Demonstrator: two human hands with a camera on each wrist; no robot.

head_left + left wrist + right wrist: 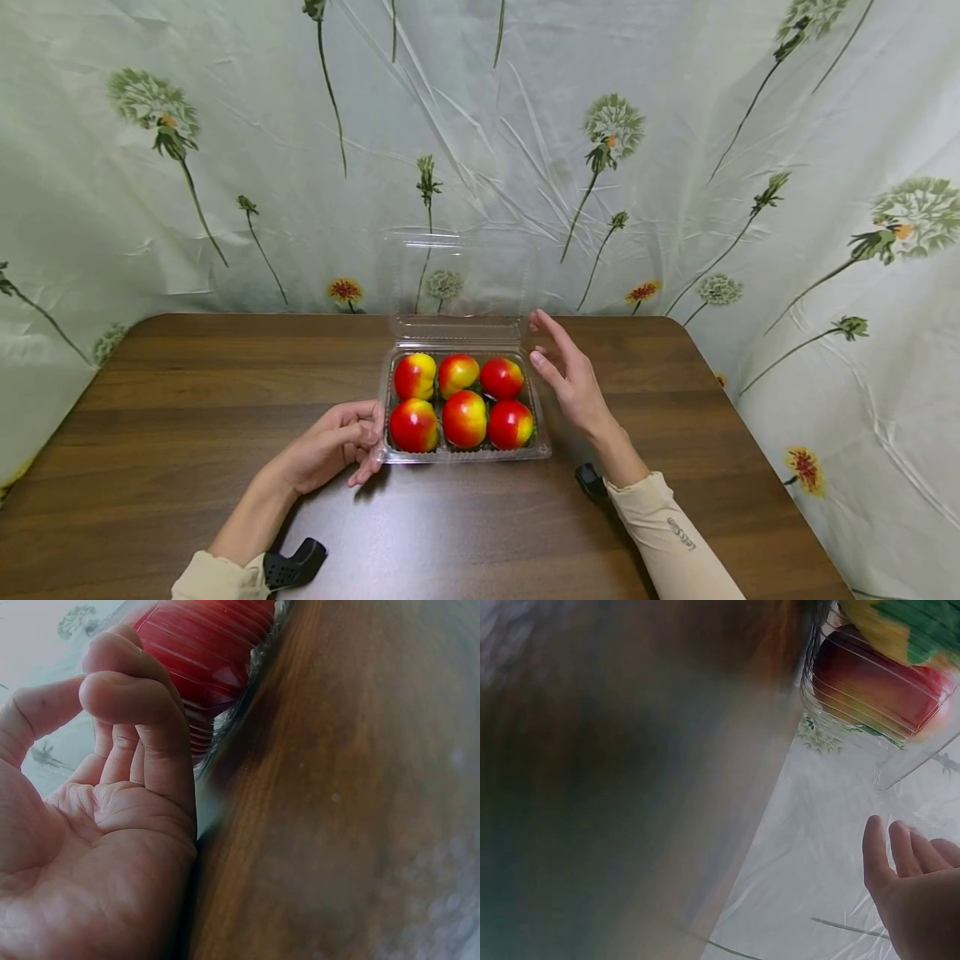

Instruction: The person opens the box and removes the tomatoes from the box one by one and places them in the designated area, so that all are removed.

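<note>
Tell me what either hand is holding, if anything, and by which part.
The left hand is at the clear container's left side; whether it grips there cannot be told. The right hand, near the raised lid, holds nothing.

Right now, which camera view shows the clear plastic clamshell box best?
The head view: the clear plastic clamshell box appears nearly whole, lid raised, six fruits inside. The left wrist view shows only some ridged side, partly behind the left hand; the right wrist view, only a part cut off by the frame edge.
</note>
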